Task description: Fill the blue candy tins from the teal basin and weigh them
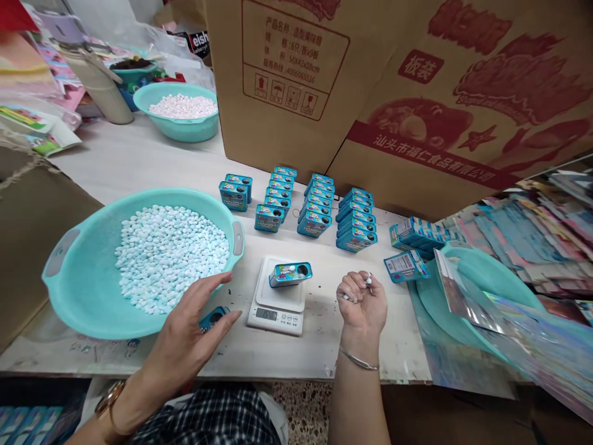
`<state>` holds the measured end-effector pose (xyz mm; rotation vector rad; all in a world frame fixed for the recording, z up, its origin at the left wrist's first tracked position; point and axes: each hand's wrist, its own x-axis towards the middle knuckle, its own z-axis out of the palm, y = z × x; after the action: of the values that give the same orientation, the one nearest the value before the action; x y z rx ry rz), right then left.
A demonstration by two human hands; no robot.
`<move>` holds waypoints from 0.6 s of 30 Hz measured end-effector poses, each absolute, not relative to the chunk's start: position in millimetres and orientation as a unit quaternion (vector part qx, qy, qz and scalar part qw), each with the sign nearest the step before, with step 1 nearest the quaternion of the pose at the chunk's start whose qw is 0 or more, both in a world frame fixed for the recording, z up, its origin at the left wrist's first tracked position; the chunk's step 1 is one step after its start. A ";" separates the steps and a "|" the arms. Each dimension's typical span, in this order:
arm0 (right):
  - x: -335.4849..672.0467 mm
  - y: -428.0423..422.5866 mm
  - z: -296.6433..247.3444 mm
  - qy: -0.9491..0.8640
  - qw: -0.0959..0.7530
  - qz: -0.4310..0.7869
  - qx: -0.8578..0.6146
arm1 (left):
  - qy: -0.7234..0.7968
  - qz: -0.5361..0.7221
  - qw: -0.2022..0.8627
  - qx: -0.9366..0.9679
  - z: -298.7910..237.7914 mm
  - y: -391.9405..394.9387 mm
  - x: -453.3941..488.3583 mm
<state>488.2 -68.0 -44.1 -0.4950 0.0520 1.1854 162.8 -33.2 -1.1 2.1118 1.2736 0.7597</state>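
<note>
At nine o'clock, the big basin (90,290) is smooth plastic with a soft sheen, and the pellets (171,259) inside look hard and matt. The scale (280,298) at six o'clock is smooth plastic, faintly glossy. The small blue containers (315,224) at the dial's centre have a slick printed finish; their underlying material cannot be told. From twelve to two o'clock, the cartons (296,139) are matt cardboard. Shiny, iridescent film (546,346) lies at four. The bracelet (359,358) at five is polished metal; at seven, checked cloth (213,417) looks soft and creased. The tabletop (319,358) is matt and scuffed.
</note>
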 end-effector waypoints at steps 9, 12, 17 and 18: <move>468.1 -41.4 -20.0 -0.014 0.790 0.567 -0.234 | 0.352 0.225 0.246 0.875 11.1 -3.7 204.3; 466.4 -38.8 -16.5 -0.019 0.793 0.561 -0.237 | 0.317 0.216 0.233 0.893 16.4 9.6 228.1; 468.6 -45.4 -19.3 -0.015 0.797 0.554 -0.239 | 0.287 0.172 0.160 0.929 12.0 35.5 260.3; 469.8 -48.1 -20.3 -0.010 0.799 0.553 -0.238 | 0.283 0.158 0.149 0.934 8.8 38.5 264.9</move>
<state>469.8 -48.1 -20.3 -0.5118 -0.0220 1.1859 264.9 38.5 8.8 2.6858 0.8139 0.4554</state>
